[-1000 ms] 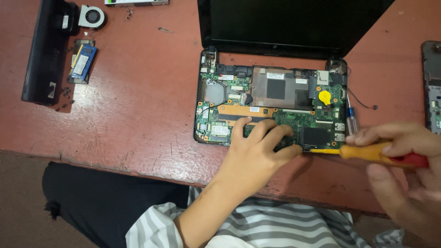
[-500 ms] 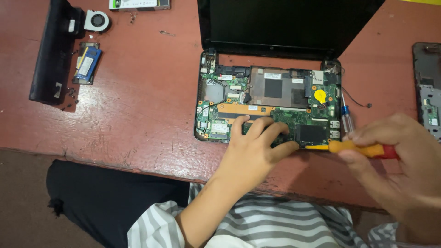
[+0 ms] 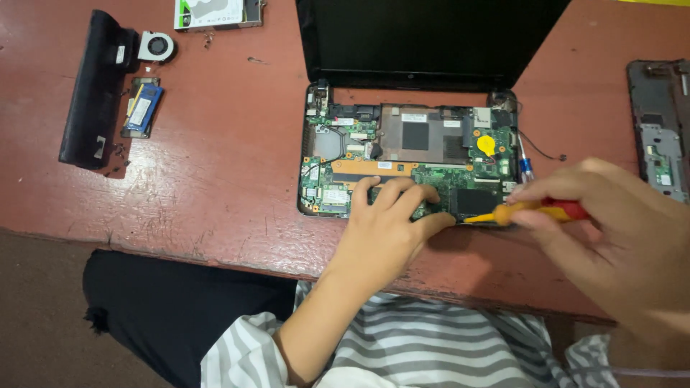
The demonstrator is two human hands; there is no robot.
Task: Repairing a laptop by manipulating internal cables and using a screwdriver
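The right hand (image 3: 618, 237) has drawn in from the right edge over the last second, bringing the screwdriver (image 3: 528, 213) with it, so the yellow shaft now lies nearly flat with its tip at the near right part of the board (image 3: 431, 162), just beside the left hand's fingertips; a second ago the tool sat lower and further out. That puts the tip at the board's near edge, where the work appears to be under way, though whether it sits in a screw head cannot be made out. The right hand's fingers pinch the red-and-yellow handle. The left hand (image 3: 384, 230) has barely shifted: its fingers are spread and pressed down on the near edge of the board, steadying the opened laptop (image 3: 417, 43), which sits on the red table (image 3: 215, 158) with its dark screen tilted back. The fingers cover whatever lies under them, and the tool's tip is too small to read. At the far left lie a long black battery (image 3: 93, 90), a small fan (image 3: 156, 46) and a blue memory stick (image 3: 141, 108); a drive (image 3: 215, 13) is cut off by the top edge and a grey panel (image 3: 661, 122) by the right edge.
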